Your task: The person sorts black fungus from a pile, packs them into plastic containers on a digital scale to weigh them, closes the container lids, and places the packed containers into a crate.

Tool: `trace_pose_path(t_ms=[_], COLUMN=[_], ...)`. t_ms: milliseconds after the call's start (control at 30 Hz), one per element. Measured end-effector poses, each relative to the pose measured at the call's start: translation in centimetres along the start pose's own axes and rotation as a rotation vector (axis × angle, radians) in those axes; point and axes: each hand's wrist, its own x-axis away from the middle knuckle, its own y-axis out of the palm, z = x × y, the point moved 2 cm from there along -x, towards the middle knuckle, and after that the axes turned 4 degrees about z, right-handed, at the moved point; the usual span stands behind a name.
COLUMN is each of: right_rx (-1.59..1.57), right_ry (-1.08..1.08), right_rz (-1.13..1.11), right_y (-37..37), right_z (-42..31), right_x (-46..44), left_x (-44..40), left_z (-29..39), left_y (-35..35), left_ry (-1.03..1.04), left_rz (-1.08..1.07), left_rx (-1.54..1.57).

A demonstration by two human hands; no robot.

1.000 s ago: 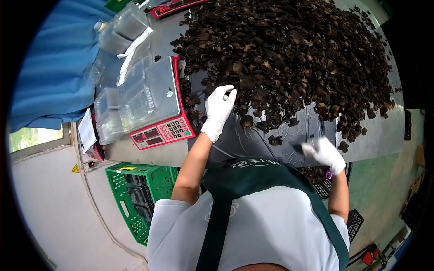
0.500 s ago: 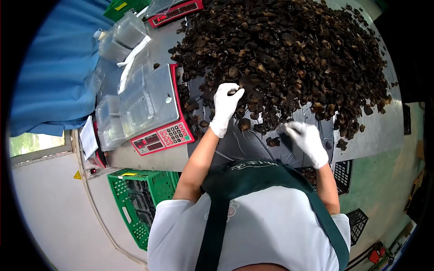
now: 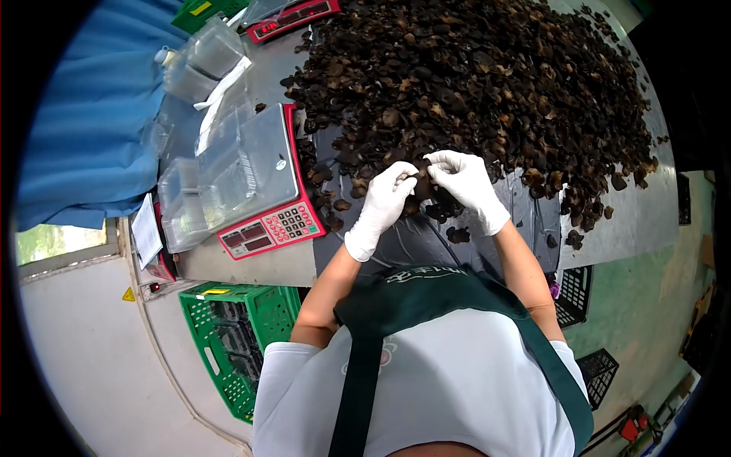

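Note:
A large heap of dark brown wood ear mushrooms [image 3: 487, 84] covers the work table. My left hand [image 3: 384, 202], in a white glove, is closed in a pinch at the heap's near edge. Close beside it, my right hand [image 3: 466, 185], gloved too, has its thumb and fingers bent together. Between the fingertips of both hands is a dark wood ear mushroom [image 3: 424, 186], which they appear to grip from either side; its edges blend into the pile behind. Below my right hand a loose mushroom [image 3: 458, 234] lies on the dark plastic sheet [image 3: 411, 247].
Left of my hands, a red scale [image 3: 266, 228] carries clear plastic boxes [image 3: 225, 183]. Another red scale [image 3: 293, 19] stands at the back left. A green crate [image 3: 228, 343] with black trays is below the table's left side, and a black crate [image 3: 575, 297] at its right.
My right hand has moved left and away from my body to meet my left hand. My left hand has come slightly nearer my body, still pinched.

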Motion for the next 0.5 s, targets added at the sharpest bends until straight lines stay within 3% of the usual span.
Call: trace_pose_path(t_ms=[67,233,300,367,400,433,500], right_rx=[-0.006,-0.191,0.038,0.5,0.66,0.819,0.857], right_ry=[0.078,-0.044,-0.031,-0.179,-0.188,-0.199,-0.186], right_rz=[-0.03,0.094,0.194,0.405,0.458,0.512,0.513], right_y=[-0.2,-1.2,-2.6,-3.9,-4.3,-4.6,-4.4], right_z=[0.2,1.9,2.2,3.8,4.6,5.6,7.1], right_x=[0.3,0.6,0.1,-1.0,-1.7,-2.5,-3.3], left_x=[-0.1,-0.3,-0.7,-2.2,-3.2,-4.0,-5.6], left_z=[-0.6,-0.8,-0.4,-1.6,-2.7,-3.1,-3.2], left_y=[0.4,0.1,-0.6,-1.1,-1.3,-1.3,-0.3], left_ry=[-0.076,-0.03,-0.028,0.052,0.364,0.314,0.377], left_rz=[-0.079,0.013,0.091,0.151,0.265,0.232,0.28], left_rx=[0.265,0.042,-0.088,-0.296,-0.426,-0.531,-0.645])
